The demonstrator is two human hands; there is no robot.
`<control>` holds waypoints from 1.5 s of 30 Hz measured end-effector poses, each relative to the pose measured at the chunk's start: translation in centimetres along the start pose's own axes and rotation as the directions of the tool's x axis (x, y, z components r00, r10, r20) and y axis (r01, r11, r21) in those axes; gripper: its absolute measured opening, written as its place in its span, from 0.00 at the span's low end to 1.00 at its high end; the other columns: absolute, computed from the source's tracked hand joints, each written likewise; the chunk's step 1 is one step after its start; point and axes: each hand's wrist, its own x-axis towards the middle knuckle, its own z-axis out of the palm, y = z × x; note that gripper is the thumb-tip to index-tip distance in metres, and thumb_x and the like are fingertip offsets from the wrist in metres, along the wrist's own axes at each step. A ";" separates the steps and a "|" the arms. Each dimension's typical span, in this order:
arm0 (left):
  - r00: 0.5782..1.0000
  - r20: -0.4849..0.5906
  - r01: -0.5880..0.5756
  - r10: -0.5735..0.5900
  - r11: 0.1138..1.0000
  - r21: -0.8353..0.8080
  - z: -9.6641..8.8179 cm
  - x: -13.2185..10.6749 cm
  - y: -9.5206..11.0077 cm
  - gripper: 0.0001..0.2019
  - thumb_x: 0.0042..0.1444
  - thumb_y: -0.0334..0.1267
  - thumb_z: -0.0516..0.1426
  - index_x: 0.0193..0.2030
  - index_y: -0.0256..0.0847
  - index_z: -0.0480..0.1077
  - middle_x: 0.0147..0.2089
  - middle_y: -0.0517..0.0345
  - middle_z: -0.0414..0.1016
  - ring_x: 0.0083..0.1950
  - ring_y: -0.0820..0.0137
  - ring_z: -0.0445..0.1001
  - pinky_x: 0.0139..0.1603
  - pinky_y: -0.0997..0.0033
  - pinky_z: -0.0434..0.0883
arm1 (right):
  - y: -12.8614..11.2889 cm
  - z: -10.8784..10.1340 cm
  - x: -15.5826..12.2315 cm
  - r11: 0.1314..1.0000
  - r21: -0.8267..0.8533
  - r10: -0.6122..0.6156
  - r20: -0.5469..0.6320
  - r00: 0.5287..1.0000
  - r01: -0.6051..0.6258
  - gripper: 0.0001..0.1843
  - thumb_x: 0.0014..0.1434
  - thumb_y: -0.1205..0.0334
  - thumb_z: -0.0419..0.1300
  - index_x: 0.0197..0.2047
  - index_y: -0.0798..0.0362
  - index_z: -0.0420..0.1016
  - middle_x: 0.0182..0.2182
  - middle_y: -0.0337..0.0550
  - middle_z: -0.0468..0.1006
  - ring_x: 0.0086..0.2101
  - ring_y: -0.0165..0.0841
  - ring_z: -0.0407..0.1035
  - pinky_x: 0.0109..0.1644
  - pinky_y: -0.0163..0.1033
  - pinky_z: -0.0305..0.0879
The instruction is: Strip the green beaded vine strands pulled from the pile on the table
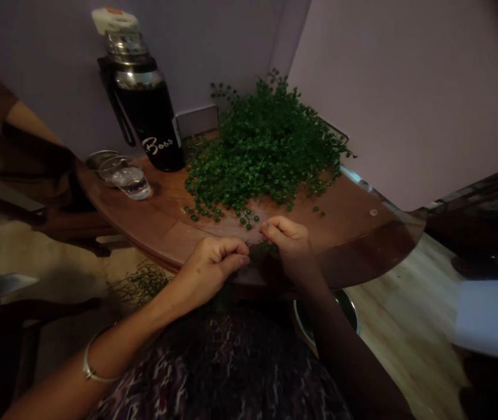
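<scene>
A big heap of green sprigs with small round berries (262, 146) covers the back middle of the wooden table (349, 227). At the near side of the heap, my left hand (218, 259) is closed in a pinch, thumb against forefinger. My right hand (290, 239) pinches too, a short way to the right and slightly farther forward. What either pinch holds is too small or dark to make out. A loose berry sprig (249, 219) lies just beyond the two hands. Some green bits show dimly between my hands, below the right fingers.
A black flask (148, 116) with a white lid stands at the back left, beside a clear glass (132, 182). Below the table are stripped stems (146, 283) at left and a metal-rimmed bowl (356, 312) at right. Walls close off the table's back.
</scene>
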 end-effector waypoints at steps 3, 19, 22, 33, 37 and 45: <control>1.000 -0.012 -0.001 0.002 1.000 0.004 0.0 0.1 0.3 0.07 0.51 0.34 0.52 0.24 0.35 0.65 0.21 0.64 0.58 0.24 0.77 0.56 0.26 0.77 0.55 | 0.0 0.2 0.3 1.000 0.005 -0.024 0.004 1.000 0.024 0.11 0.53 0.58 0.55 0.22 0.54 0.66 0.18 0.35 0.62 0.23 0.26 0.57 0.26 0.32 0.54; 0.944 -0.328 -0.022 -0.013 0.995 -0.101 -1.0 0.1 -1.1 0.09 0.50 0.40 0.55 0.27 0.35 0.66 0.19 0.66 0.53 0.21 0.79 0.51 0.21 0.78 0.49 | 0.1 -1.2 0.0 0.690 0.603 0.321 0.241 0.916 -0.400 0.12 0.50 0.55 0.60 0.33 0.54 0.65 0.26 0.36 0.63 0.17 0.18 0.47 0.14 0.23 0.34; 0.949 -0.314 -0.039 0.031 0.999 -0.019 -1.1 0.2 -1.4 0.08 0.51 0.39 0.55 0.27 0.35 0.66 0.19 0.66 0.54 0.22 0.79 0.52 0.22 0.79 0.51 | 0.2 -0.4 -1.0 0.732 0.549 0.280 0.298 0.912 -0.404 0.18 0.51 0.47 0.58 0.33 0.54 0.66 0.26 0.37 0.65 0.17 0.18 0.49 0.15 0.24 0.36; 0.951 -0.138 -0.212 0.277 0.907 0.363 -1.1 -0.3 -0.1 0.09 0.57 0.35 0.49 0.31 0.36 0.68 0.27 0.60 0.68 0.29 0.75 0.65 0.31 0.77 0.61 | 0.0 -0.3 -2.0 0.892 0.266 0.181 0.531 0.828 -0.365 0.14 0.55 0.51 0.55 0.30 0.55 0.65 0.19 0.31 0.57 0.17 0.20 0.46 0.16 0.27 0.40; 0.930 -0.016 -0.300 0.366 0.785 0.542 -2.1 -0.8 -0.2 0.09 0.58 0.35 0.49 0.31 0.37 0.67 0.24 0.60 0.67 0.26 0.76 0.64 0.28 0.76 0.58 | -1.1 -1.1 -2.3 0.994 -0.032 0.103 0.578 0.810 -0.104 0.16 0.59 0.54 0.50 0.25 0.55 0.64 0.19 0.33 0.59 0.20 0.22 0.53 0.21 0.30 0.50; 0.856 0.305 -0.515 0.418 0.633 0.577 -2.3 -3.1 2.1 0.11 0.50 0.23 0.47 0.26 0.37 0.68 0.20 0.59 0.65 0.24 0.73 0.63 0.27 0.71 0.55 | -3.5 -4.2 -3.8 0.880 -0.359 0.081 0.760 0.645 0.312 0.13 0.62 0.56 0.48 0.32 0.53 0.69 0.28 0.39 0.71 0.29 0.29 0.64 0.33 0.35 0.57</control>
